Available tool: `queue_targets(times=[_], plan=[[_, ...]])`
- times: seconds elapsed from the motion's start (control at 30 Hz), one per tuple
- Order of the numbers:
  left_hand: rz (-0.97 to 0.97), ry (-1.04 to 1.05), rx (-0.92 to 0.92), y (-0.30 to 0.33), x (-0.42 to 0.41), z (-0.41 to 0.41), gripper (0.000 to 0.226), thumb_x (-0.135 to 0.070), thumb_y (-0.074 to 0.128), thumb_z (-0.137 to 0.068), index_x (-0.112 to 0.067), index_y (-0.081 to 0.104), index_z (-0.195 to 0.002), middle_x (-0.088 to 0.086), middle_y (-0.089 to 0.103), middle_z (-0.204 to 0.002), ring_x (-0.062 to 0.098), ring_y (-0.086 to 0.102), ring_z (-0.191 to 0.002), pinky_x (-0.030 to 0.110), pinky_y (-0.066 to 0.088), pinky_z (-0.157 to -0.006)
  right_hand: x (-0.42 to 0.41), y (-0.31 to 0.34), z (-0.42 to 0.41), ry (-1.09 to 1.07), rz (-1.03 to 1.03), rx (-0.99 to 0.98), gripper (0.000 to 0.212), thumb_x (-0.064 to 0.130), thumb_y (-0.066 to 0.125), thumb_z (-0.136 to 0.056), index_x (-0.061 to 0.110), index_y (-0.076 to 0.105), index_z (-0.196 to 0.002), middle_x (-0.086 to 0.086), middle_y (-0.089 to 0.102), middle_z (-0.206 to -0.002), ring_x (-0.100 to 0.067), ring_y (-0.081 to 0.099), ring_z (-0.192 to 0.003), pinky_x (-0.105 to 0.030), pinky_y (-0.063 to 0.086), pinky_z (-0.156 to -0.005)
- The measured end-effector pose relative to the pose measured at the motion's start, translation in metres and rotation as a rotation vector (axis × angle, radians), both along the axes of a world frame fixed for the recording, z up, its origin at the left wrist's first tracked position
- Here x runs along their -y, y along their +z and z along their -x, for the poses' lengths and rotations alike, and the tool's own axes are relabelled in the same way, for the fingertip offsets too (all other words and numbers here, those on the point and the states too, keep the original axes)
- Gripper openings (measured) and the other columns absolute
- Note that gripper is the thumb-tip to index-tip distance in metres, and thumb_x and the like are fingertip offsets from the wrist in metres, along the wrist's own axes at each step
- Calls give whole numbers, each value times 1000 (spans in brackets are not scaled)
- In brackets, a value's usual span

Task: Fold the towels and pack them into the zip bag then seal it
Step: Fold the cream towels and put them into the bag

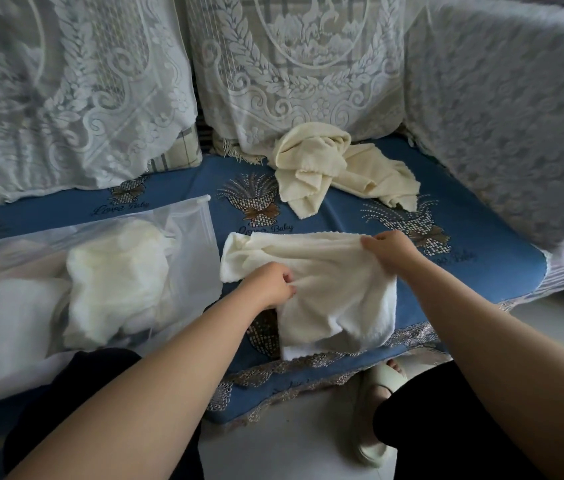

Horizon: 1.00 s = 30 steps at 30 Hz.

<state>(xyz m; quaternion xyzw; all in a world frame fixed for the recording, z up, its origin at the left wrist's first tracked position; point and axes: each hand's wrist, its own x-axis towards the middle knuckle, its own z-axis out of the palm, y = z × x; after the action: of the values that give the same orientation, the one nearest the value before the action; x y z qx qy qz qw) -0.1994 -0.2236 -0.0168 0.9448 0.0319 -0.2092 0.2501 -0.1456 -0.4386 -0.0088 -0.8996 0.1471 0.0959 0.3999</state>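
Note:
A cream towel [325, 292] lies partly folded on the blue sofa seat [183, 188] in front of me. My left hand [270, 282] pinches its near left part. My right hand [389, 247] grips its upper right edge and lifts it slightly. A frosted zip bag [31, 258] lies to the left with folded cream towels [114, 278] inside; its mouth with the slider [202, 199] faces right and looks open. A crumpled heap of cream towels [336, 164] sits further back against the cushion.
Lace-covered cushions [291, 64] line the back of the sofa, and a lace-covered armrest [502, 116] rises on the right. The seat's front edge has a lace trim [308, 367]. My knees and a slippered foot [377, 410] are on the pale floor below.

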Motion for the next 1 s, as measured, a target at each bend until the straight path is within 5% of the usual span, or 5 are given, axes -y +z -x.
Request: queue_targets(times=[0.23,0.5,0.67,0.83,1.0], plan=[[204,170,418,72,-22,7,20,-29,37,-100,-17,43,-114,0,51,-87,16,51,-76,32,39,-63,20,29,-4,-295,-701,103,36,16,57,-91,23,55,-127,-2,55,-92,-15,51,-71,-32,48,-63],[984,367,780,105,-48,12,11,-26,75,-78,-30,68,-87,-5,64,-86,8,58,-85,21,47,-85,14,85,24,252,-413,344,30,18,65,-89,25,62,-118,5,65,-97,-4,60,-82,-16,51,-83],[583,424,1225,110,-60,13,22,-21,66,-88,-29,67,-109,-20,60,-91,-4,50,-76,16,43,-85,3,105,29,183,-55,607,19,20,70,-84,21,68,-102,2,62,-92,-12,56,-78,-12,39,-64],[247,385,1525,117,-76,12,23,-22,57,-94,0,62,-100,-7,46,-100,18,52,-94,12,36,-87,4,120,35,261,-378,665,16,27,72,-82,14,65,-89,6,56,-94,-4,56,-76,-13,47,-62],[325,552,1028,118,-79,-8,24,-30,48,-97,-9,56,-105,1,54,-96,18,51,-87,24,38,-70,-4,117,20,160,-851,282,29,28,65,-86,12,65,-110,-4,73,-92,-15,72,-77,-25,55,-58]])
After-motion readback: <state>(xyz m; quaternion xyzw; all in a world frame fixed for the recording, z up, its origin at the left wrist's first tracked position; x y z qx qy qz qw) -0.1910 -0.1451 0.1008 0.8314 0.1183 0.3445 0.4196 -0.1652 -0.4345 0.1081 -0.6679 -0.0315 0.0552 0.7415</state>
